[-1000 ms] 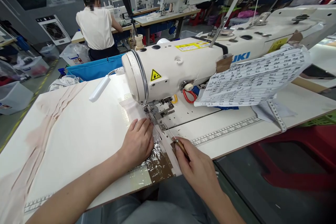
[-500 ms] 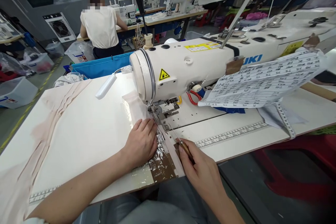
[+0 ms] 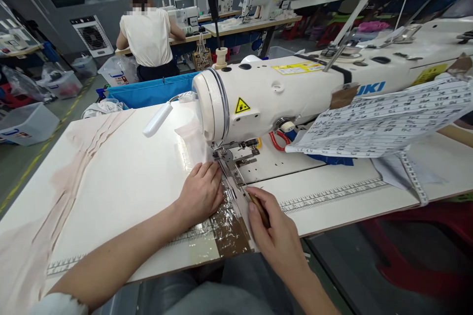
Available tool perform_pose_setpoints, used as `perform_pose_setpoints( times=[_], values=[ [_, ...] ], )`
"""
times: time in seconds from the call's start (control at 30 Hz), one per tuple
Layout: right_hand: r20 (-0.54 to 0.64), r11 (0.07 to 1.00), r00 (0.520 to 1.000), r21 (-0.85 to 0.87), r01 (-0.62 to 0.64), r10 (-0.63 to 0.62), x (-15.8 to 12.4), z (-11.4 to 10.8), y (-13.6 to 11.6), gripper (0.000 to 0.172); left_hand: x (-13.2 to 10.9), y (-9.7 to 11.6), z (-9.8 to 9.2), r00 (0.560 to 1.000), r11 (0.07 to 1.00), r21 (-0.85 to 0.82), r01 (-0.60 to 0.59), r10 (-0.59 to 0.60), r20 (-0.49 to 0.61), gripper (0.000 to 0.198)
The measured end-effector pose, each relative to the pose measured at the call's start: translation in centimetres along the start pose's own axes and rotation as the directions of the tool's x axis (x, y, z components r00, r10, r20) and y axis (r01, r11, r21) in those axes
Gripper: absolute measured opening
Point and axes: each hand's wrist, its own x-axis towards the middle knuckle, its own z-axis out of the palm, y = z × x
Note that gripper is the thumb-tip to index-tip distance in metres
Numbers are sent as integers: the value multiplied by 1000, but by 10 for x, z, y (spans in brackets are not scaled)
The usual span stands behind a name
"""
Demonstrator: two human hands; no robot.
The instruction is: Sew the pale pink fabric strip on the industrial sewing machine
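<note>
A white sewing machine (image 3: 258, 93) stands across the table. Just in front of its needle area, my left hand (image 3: 201, 192) presses down with its fingers together, beside a pale pink fabric piece (image 3: 194, 142); what lies under the fingers is hidden. My right hand (image 3: 271, 224) is closed round the wooden handle of an awl (image 3: 260, 210), whose thin metal tip points toward the presser foot. Between the hands a narrow pale strip (image 3: 246, 216) runs toward the table's front edge, over brown tape (image 3: 231, 234).
Pink fabric strips (image 3: 83, 167) lie along the table's left side. Behind the machine's front are red-handled scissors (image 3: 278, 141). A written sheet (image 3: 384, 118) hangs at the right. A person (image 3: 148, 37) sits further back at another machine.
The whole view has shifted slightly, with the scene appearing further right. My right hand and the awl sit a little closer to the presser foot. My left hand stays pressed near the needle area.
</note>
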Motion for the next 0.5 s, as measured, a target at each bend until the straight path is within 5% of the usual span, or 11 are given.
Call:
perform_pose_setpoints(
  times=[0.13, 0.27, 0.5],
  values=[
    [6, 985, 985, 15, 170, -170, 10, 11, -3, 21, 5, -3, -2, 999, 999, -11, 51, -51, 12, 40],
    [13, 944, 954, -143, 298, -299, 18, 25, -5, 22, 7, -5, -3, 997, 997, -23, 77, -76, 33, 38],
    [20, 839, 933, -429, 333, -360, 26, 36, -8, 24, 3, -8, 0, 998, 997, -48, 61, -61, 0, 36]
  ],
)
